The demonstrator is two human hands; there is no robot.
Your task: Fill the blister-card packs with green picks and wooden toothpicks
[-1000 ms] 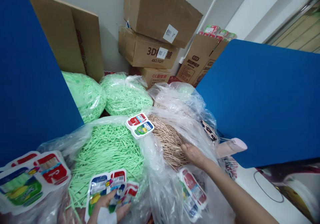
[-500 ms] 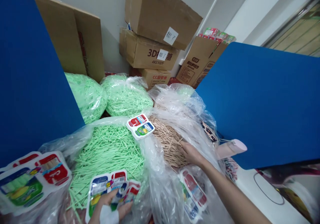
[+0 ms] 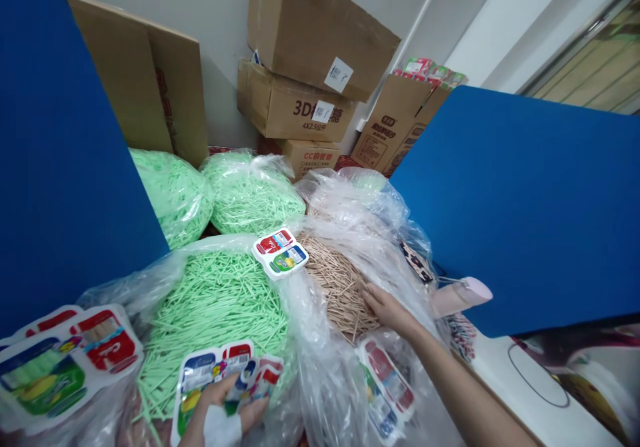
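My left hand (image 3: 220, 414), with a white bandage at its base, is closed on a small stack of printed plastic lids (image 3: 225, 377) at the bottom edge, over an open bag of green sticks (image 3: 220, 304). My right hand (image 3: 387, 310) reaches into the clear bag of brown sticks (image 3: 335, 280), fingers curled down among them; I cannot see whether any are gripped. One printed lid (image 3: 280, 252) lies on the bag rims between the two piles. Another lid (image 3: 387, 387) lies under my right forearm.
Two closed bags of green sticks (image 3: 250, 194) sit behind. Blue partition panels (image 3: 520, 200) stand at left and right. Cardboard boxes (image 3: 310, 67) are stacked against the wall. More printed lids (image 3: 55, 360) lie at bottom left. A pink cylinder (image 3: 463, 295) pokes out at right.
My right hand has pushed slightly deeper into the brown sticks. My left hand has shifted the lids a little within its grip.
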